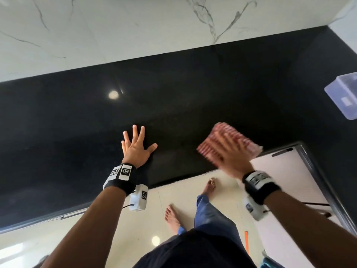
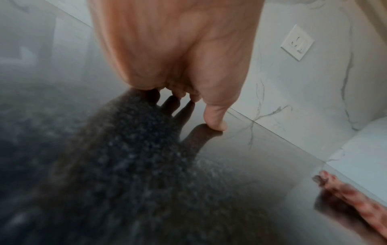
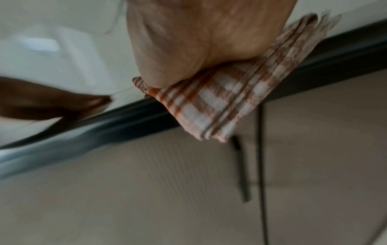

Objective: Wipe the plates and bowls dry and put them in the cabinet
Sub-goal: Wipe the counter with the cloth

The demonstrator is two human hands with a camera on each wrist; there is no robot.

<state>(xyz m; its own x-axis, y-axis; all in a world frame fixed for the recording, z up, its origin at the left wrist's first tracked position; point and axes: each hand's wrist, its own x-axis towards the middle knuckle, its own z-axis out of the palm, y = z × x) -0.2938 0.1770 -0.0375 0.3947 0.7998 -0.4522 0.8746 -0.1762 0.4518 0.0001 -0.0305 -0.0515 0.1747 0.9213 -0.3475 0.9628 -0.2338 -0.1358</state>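
My left hand [image 1: 138,149] lies flat on the glossy black countertop [image 1: 173,93], fingers spread and straight. In the left wrist view the left hand [image 2: 178,49] touches the stone with its thumb tip and fingertips and holds nothing. My right hand [image 1: 231,157] holds a folded red-and-white checked cloth [image 1: 222,130] at the counter's front edge, blurred by motion. The right wrist view shows the right hand [image 3: 199,41] on top of the cloth [image 3: 209,106], its fingers hidden. The cloth [image 2: 356,197] also shows low on the right in the left wrist view. No plate or bowl is in view.
An open white cabinet door [image 1: 286,171] with a dark frame juts out at the right, beside my right arm. A clear plastic container [image 1: 343,97] sits at the far right. Marble wall with an outlet [image 2: 297,42] backs the counter. Lower cabinet doors [image 3: 146,182] are below.
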